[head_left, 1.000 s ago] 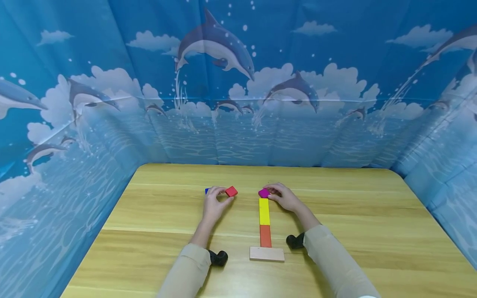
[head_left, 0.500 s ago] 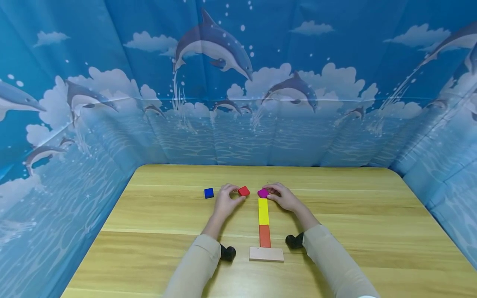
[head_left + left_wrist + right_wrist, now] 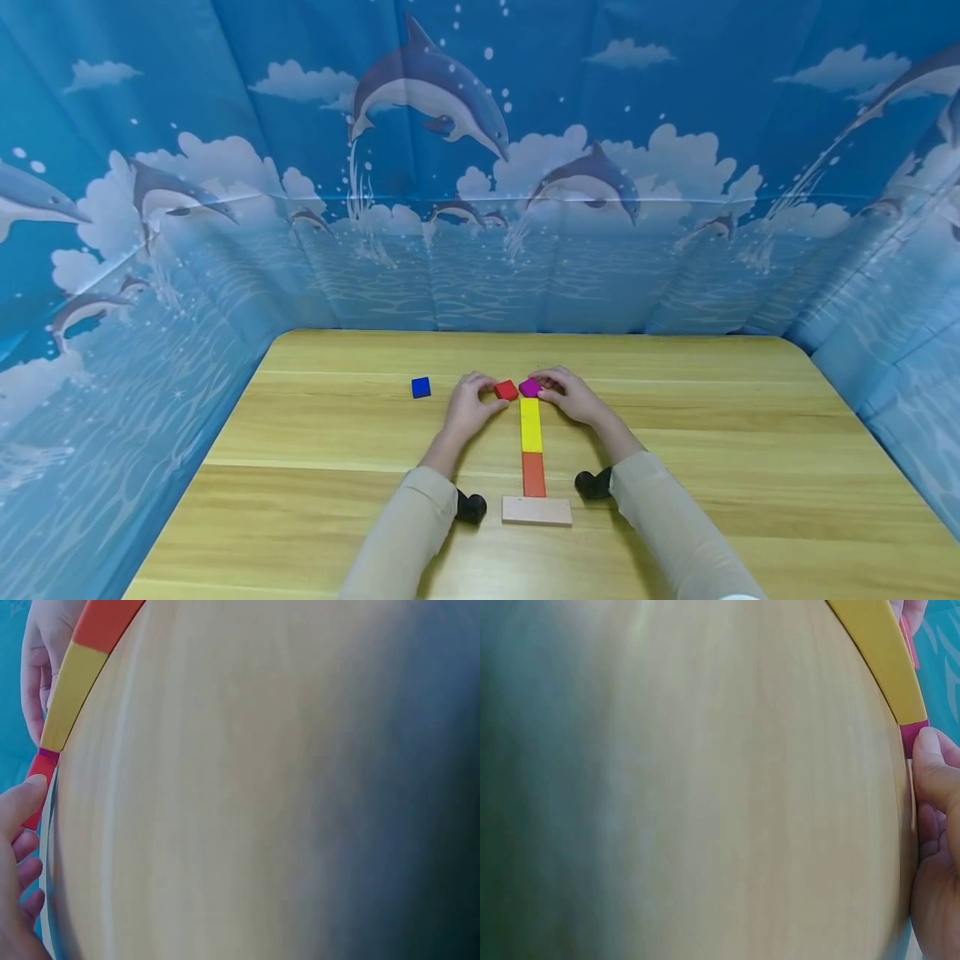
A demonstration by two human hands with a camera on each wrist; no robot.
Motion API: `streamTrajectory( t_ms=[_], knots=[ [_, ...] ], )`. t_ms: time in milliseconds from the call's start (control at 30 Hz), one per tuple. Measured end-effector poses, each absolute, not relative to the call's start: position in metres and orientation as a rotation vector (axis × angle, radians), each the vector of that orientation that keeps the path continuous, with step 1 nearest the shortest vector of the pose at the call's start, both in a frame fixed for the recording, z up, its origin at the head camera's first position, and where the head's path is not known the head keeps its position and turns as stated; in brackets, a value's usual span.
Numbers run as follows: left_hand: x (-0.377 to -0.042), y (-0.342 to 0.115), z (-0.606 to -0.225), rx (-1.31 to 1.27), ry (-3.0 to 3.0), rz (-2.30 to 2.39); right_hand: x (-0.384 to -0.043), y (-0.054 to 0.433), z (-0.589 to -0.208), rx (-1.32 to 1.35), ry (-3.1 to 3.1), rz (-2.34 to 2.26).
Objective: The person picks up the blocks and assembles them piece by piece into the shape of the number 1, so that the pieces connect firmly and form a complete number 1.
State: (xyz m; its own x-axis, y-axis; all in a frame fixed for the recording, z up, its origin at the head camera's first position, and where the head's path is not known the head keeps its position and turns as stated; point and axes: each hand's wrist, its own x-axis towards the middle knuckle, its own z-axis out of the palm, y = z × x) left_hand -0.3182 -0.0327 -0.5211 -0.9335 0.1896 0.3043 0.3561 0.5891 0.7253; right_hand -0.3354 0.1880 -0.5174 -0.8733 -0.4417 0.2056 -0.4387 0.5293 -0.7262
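My left hand [image 3: 470,404] pinches a red block [image 3: 506,390] between thumb and fingers, just left of the column's far end. A magenta block [image 3: 531,387] is pinched by my right hand [image 3: 572,395] at the far end of a yellow block [image 3: 531,425]. Below the yellow one lies an orange-red block [image 3: 533,475], and a pale wooden plank [image 3: 536,511] lies crosswise at the near end. In the left wrist view, the left thumb presses on the red block [image 3: 41,766]. The right wrist view has the right thumb on the magenta block [image 3: 911,738], up against the yellow block.
A blue block [image 3: 421,387] lies on the wooden table [image 3: 300,500], left of the left hand. Black wrist-worn pieces [image 3: 472,508] stick out from both sleeves. A blue dolphin-print curtain [image 3: 480,267] hangs around the table's back and sides.
My left hand has moved right with the red block, from beside the blue block to near the magenta one, uncovering the blue block. The right hand stays on the magenta block.
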Motion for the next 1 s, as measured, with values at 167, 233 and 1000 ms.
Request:
streamTrajectory(
  t_ms=[167,233,1000],
  knots=[
    [-0.3189,-0.028,-0.5212,-0.468,-2.627,-1.242,-0.3367,0.1882,-0.5177,-0.78,2.745,-1.313],
    [-0.319,-0.0266,-0.521,-0.475,-2.629,-1.226,-0.3367,0.1881,-0.5173,-0.783,2.745,-1.309],
    [-0.3199,-0.0238,-0.5224,-0.453,-2.677,-1.149,-0.3367,0.1875,-0.5185,-0.749,2.728,-1.332]
  ],
)
